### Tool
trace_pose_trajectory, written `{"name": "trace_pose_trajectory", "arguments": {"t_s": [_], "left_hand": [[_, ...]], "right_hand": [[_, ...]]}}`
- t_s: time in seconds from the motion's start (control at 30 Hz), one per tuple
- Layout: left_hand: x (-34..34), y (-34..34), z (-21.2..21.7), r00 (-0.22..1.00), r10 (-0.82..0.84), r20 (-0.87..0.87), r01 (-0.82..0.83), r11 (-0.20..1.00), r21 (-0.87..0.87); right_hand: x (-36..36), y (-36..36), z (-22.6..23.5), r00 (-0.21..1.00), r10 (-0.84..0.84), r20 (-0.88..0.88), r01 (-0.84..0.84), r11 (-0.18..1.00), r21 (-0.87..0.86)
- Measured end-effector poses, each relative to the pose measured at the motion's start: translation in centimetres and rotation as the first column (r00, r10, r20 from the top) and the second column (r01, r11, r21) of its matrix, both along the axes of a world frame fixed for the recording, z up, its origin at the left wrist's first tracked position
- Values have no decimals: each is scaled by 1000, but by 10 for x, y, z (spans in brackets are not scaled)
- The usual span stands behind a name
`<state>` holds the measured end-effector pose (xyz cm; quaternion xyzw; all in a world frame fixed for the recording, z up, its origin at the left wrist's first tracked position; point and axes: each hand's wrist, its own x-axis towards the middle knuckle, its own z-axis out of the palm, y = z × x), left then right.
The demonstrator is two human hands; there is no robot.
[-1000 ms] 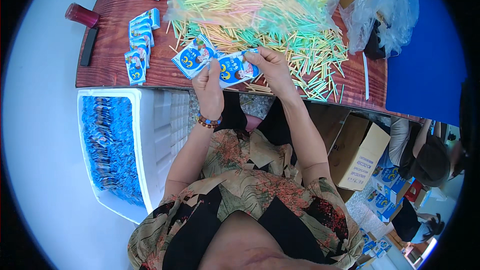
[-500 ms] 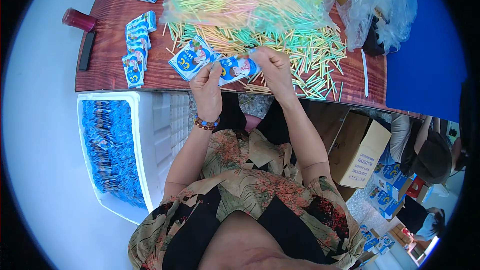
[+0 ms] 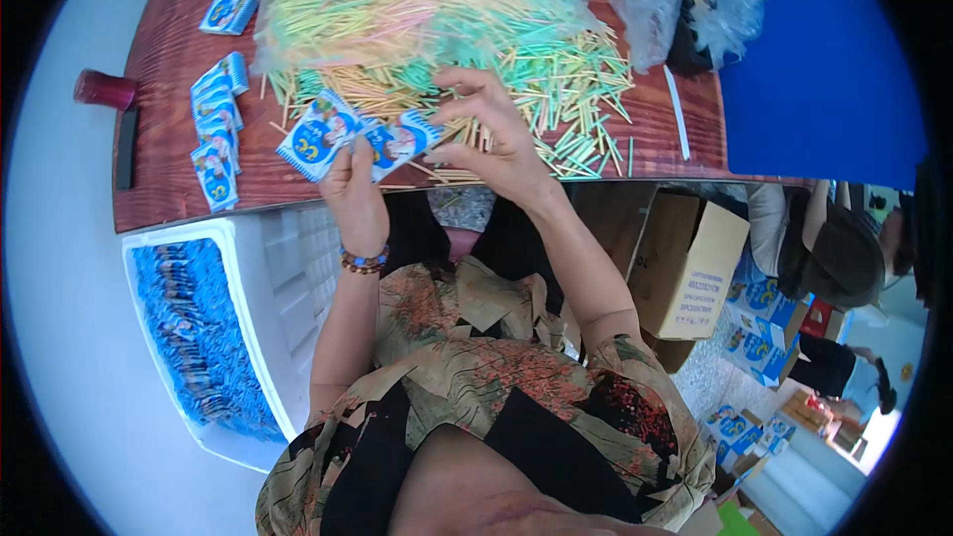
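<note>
My left hand [image 3: 355, 201] is closed, pinching a small blue-and-white printed packet [image 3: 399, 145] between thumb and fingers near the table's front edge. A second, similar packet [image 3: 316, 137] overlaps it on the left, beside my fingertips; whether my hand grips that one too is hard to tell. Just right of the pinched packet, my right hand [image 3: 504, 144] is open, thumb and fingers spread around the packet's right end with a small gap. Behind both hands lies a heap of thin pastel sticks [image 3: 581, 89], yellow, green, pink and orange.
A large clear bag of sticks [image 3: 417, 0] covers the back of the red wooden table [image 3: 164, 174]. More packets [image 3: 214, 129] lie in an overlapping row at left, near a dark red cup [image 3: 104, 89]. Below stands a white foam box [image 3: 233, 308] full of packets; a cardboard box [image 3: 695, 273] sits right.
My right hand has let go of the packet's right end and spread its fingers. My left hand keeps its pinch. The whole view has shifted, so the table appears farther left.
</note>
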<state>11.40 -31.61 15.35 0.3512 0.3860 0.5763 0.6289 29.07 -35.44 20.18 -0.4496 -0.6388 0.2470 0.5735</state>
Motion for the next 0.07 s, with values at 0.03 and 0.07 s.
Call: {"name": "trace_pose_trajectory", "arguments": {"t_s": [0.03,0.07], "left_hand": [[3,0,-4,1000,7,22,-7,1000,-5],[5,0,-6,1000,-17,19,17,1000,1]], "right_hand": [[0,-2,-7,1000,11,-23,-11,1000,-3],[2,-3,-10,999,17,-40,-18,1000,-14]]}}
